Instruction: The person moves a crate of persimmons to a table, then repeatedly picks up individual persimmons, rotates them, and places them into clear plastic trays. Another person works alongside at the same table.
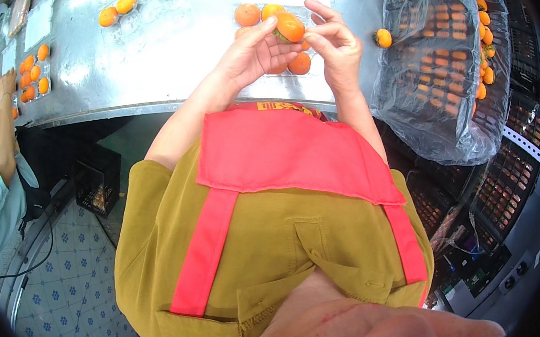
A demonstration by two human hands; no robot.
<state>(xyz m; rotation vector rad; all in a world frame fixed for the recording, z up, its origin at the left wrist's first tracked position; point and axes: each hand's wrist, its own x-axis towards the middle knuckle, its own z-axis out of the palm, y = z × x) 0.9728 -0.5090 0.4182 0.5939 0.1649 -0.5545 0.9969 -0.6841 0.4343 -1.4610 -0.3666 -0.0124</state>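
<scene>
An orange persimmon [290, 27] with its green calyx facing down and left is held in my left hand [258, 47], the thumb on its upper left side and the palm turned up. My right hand [335, 40] is at the fruit's right edge. Its thumb and index fingertips come together there, and whether they pinch anything is too small to see. Below both hands, a clear plastic tray [320, 68] on the metal table [144, 78] holds several persimmons [247, 14], partly covered by my hands.
A single persimmon [383, 38] lies beside a crate lined with clear plastic film [435, 65] on the right. Another tray [143, 15] with persimmons sits at the far left-centre. At left, a co-worker's arm [2, 126] reaches over filled trays [34, 74]. Black crates [505, 185] stand lower right.
</scene>
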